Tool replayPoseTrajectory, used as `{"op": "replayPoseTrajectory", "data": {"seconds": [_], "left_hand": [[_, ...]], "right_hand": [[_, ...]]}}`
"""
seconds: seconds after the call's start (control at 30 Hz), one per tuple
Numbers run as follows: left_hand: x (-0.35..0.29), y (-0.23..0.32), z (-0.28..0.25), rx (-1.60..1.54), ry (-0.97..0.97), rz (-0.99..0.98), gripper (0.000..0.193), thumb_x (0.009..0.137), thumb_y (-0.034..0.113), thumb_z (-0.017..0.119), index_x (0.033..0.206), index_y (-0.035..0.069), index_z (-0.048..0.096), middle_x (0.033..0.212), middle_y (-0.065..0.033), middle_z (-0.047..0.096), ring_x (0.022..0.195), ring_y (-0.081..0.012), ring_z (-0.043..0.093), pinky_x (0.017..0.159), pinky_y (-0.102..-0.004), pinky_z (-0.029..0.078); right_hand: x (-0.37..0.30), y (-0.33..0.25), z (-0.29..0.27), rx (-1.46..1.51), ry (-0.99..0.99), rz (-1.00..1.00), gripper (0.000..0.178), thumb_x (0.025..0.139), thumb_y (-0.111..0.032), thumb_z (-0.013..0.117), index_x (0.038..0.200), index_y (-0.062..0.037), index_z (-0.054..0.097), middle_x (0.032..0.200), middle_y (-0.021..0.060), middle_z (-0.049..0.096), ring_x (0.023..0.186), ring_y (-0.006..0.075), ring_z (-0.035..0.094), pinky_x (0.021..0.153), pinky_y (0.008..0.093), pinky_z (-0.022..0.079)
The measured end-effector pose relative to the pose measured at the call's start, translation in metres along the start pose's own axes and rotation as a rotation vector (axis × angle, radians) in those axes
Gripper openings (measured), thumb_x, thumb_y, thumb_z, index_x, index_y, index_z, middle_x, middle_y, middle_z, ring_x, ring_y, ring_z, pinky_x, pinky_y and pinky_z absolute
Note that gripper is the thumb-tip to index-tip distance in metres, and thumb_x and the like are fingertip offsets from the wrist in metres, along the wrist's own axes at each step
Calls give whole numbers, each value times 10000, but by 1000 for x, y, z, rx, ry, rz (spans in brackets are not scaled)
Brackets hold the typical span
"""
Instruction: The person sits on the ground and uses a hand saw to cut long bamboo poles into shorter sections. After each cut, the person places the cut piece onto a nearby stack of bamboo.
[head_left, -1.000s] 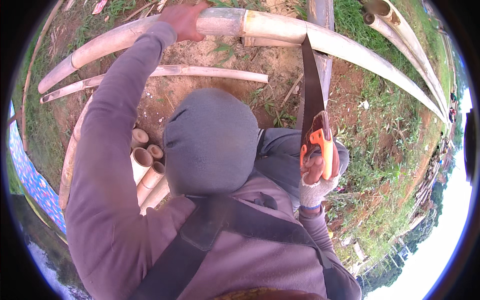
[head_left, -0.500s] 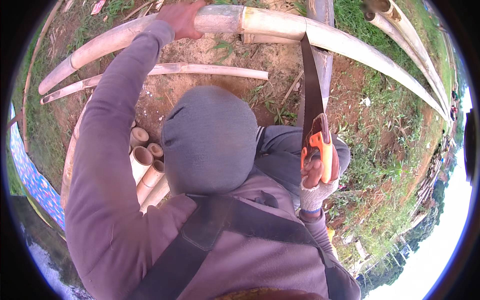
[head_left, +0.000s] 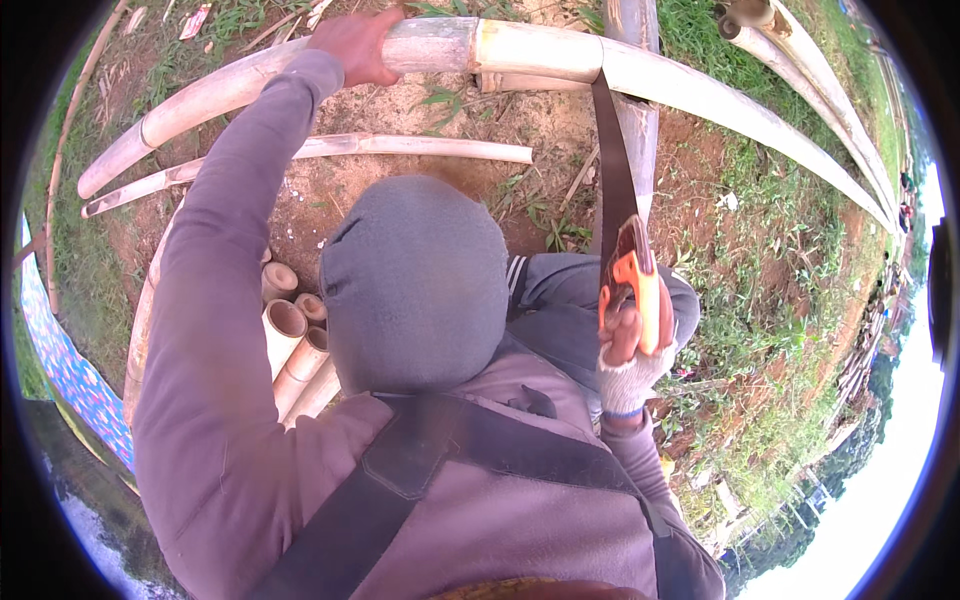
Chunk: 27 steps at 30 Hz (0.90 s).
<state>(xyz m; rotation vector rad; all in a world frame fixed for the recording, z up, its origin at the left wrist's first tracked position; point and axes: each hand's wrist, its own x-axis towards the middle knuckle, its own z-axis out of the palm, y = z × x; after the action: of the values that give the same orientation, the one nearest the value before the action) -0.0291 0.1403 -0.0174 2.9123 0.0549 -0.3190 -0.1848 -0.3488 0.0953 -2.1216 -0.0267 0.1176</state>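
A long pale bamboo pole (head_left: 540, 48) spans the far side, bowed by the lens. My bare left hand (head_left: 355, 47) wraps over it, left of the middle. In a partly worn white glove with bare fingertips, my right hand (head_left: 638, 350) is closed around the orange handle of a handsaw (head_left: 612, 160). The saw's dark blade runs away from me, its far end meeting the pole's near side to the right of a joint. How deep it sits in the bamboo cannot be seen. Beneath the pole there, a grey post (head_left: 640, 130) lies crosswise.
Several cut bamboo tubes (head_left: 287, 320) lie left of a rounded grey cloth-covered form (head_left: 415, 285) in the middle. A thinner bamboo length (head_left: 420, 146) rests on the soil nearer than the pole. More poles (head_left: 800, 75) stand at the far right, over grass.
The saw and my right hand have moved slightly away from me, toward the pole. My left hand keeps its hold on the bamboo.
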Motion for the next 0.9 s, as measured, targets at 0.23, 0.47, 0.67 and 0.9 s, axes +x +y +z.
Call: {"op": "replayPoseTrajectory", "data": {"seconds": [0.23, 0.47, 0.67, 0.9], "left_hand": [[11, 12, 6, -13, 1, 55, 901, 710, 441, 926, 1474, 136, 560, 1193, -190, 767, 1111, -414, 738, 962, -532, 580], [-2, -9, 23, 18, 37, 7, 904, 720, 441, 916, 1490, 140, 549, 1198, -187, 766, 1104, -413, 736, 968, -529, 578], [7, 0, 8, 38, 40, 29, 922, 711, 453, 919, 1501, 155, 549, 1243, -180, 753, 1100, -418, 735, 969, -526, 578], [4, -12, 26, 57, 97, 74, 949, 706, 476, 913, 1527, 173, 544, 1193, -178, 772, 1092, -409, 743, 975, -519, 581]], "right_hand": [[186, 6, 97, -31, 200, -336, 386, 1074, -210, 717, 1370, 30, 658, 1005, 94, 744, 766, 107, 646, 636, 273, 541], [45, 9, 39, 97, 108, -146, 455, 1069, -206, 684, 1422, 65, 588, 1158, 183, 712, 964, 191, 694, 810, 309, 586], [46, 28, 46, 72, 105, -194, 460, 1073, -201, 655, 1433, 69, 562, 1270, 236, 694, 1092, 283, 730, 913, 373, 612], [156, -12, 91, -30, 121, -278, 332, 1068, -178, 704, 1343, 8, 679, 1040, 157, 762, 842, 219, 731, 718, 342, 572]]}}
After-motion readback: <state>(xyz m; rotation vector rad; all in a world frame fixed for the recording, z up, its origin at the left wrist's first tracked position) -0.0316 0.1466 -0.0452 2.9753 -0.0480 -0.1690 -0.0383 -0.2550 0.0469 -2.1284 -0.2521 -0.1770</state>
